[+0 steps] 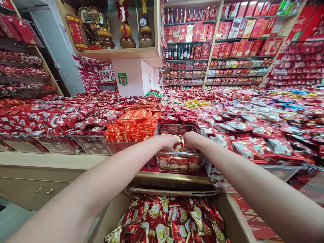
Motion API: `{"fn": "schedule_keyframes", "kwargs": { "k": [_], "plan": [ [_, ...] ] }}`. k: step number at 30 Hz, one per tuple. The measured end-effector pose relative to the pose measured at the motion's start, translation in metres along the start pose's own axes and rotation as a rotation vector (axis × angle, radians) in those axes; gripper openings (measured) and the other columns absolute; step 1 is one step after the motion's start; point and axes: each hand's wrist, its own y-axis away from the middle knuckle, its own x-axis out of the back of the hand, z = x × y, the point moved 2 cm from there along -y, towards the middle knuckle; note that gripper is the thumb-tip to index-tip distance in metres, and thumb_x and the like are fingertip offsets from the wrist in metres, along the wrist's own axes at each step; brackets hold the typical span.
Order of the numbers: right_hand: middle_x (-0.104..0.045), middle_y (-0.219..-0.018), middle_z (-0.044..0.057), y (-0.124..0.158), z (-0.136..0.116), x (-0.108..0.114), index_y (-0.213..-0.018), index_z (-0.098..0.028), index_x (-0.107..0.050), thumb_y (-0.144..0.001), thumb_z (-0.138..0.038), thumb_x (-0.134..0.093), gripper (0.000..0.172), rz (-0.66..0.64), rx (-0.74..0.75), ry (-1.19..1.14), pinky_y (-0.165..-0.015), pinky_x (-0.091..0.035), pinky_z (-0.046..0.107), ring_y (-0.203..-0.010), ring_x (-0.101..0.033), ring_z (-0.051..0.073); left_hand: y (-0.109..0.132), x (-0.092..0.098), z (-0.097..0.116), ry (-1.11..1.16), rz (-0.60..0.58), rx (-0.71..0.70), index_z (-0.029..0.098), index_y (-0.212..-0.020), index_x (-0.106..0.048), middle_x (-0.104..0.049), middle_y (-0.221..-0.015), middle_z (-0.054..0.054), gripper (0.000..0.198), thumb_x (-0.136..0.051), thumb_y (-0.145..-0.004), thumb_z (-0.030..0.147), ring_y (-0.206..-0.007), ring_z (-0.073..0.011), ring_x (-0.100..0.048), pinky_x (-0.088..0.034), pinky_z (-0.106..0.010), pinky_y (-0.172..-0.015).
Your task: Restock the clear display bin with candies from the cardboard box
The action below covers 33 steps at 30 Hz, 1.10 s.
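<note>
Both of my arms reach forward into a clear plastic bin (pixel 181 153) holding red and gold wrapped sweets (pixel 179 162) with a durian picture. My left hand (pixel 169 142) is at the bin's left side, fingers curled down against the packets. Opposite it, my right hand (pixel 191 139) is also curled, just inside the right side. A small gap between the hands shows a few packets. My fingertips and anything in them are hidden. Below the bin, an open cardboard box (pixel 236 216) contains many similar red and gold packets (pixel 162 219).
Orange-red packets (pixel 131 126) fill the neighbouring bin on the left. White and red packets (pixel 253 145) are heaped on the right. A white pillar (pixel 130 79) with a QR code stands behind. Shelves of bottles and red boxes (pixel 197 32) line the back wall.
</note>
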Motion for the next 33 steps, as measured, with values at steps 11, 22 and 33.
{"fn": "schedule_keyframes", "kwargs": {
  "k": [11,22,33],
  "plan": [
    [-0.066,-0.080,0.007,-0.001,-0.010,-0.007,-0.079,-0.018,-0.067,-0.062,-0.020,-0.051,0.023,-0.045,0.179,0.002,-0.055,-0.041,0.021,-0.071,-0.060,0.018,0.002,-0.004,0.002,-0.014,-0.070,0.095,0.021,-0.093,-0.059,-0.063,-0.091,-0.005,0.029,-0.054,-0.064,0.018,-0.078,-0.0201,-0.057,-0.044,-0.026,-0.065],
    [-0.064,-0.088,0.017,-0.003,0.004,-0.006,-0.087,-0.009,-0.065,-0.066,-0.011,-0.050,0.026,0.086,-0.012,0.059,-0.068,-0.043,0.023,-0.084,-0.059,0.023,0.009,0.011,0.014,-0.107,-0.084,0.165,0.014,-0.088,-0.062,-0.064,-0.087,-0.011,0.028,-0.060,-0.060,0.017,-0.076,-0.0231,-0.058,-0.044,-0.028,-0.067],
    [-0.063,-0.090,0.017,0.001,-0.002,-0.017,-0.092,-0.009,-0.063,-0.072,-0.007,-0.041,0.030,0.076,-0.109,0.025,-0.067,-0.044,0.025,-0.085,-0.059,0.023,-0.002,0.003,0.015,-0.100,0.112,0.003,0.020,-0.095,-0.059,-0.060,-0.095,-0.009,0.033,-0.053,-0.068,0.037,-0.085,-0.0230,-0.056,-0.045,-0.030,-0.070]
  ]
}}
